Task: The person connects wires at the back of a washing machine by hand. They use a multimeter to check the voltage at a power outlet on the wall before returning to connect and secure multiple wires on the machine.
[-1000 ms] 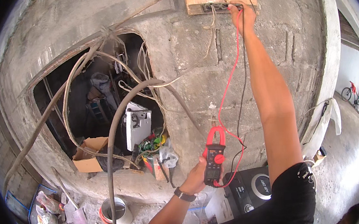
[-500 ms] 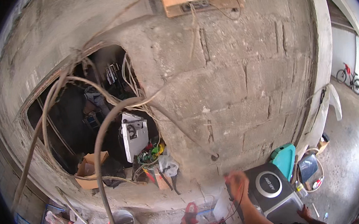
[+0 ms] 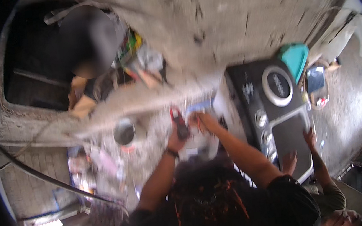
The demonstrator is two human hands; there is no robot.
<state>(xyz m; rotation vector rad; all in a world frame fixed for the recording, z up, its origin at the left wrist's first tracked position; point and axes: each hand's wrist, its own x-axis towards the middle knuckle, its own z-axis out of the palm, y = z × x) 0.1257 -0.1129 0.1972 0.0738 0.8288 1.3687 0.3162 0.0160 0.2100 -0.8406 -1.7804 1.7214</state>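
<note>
My left hand (image 3: 175, 141), with a dark band at its wrist, is closed round a clamp meter (image 3: 182, 129) with a dark body and red jaw. The jaw points toward the wall. Just to the right, my right hand (image 3: 204, 122) has its fingers closed together, with a thin red lead (image 3: 199, 122) at them; motion blur hides the lead's end. Both hands are left of a washing machine (image 3: 249, 102) with a dark top, a round pale-rimmed badge and knobs.
Another person's hands (image 3: 289, 162) rest on the washing machine's lid. A teal plastic piece (image 3: 296, 60) stands behind it. A pale bucket (image 3: 125, 132) sits to the left on the littered floor. Above it, cardboard (image 3: 83, 106) lies on the wall opening's ledge. A dark hose (image 3: 43, 175) crosses at left.
The view has tilted down, so the wall has shifted upward and my arms and the whole washing machine top show. My right hand is now lower, beside the clamp meter, away from the machine's back corner.
</note>
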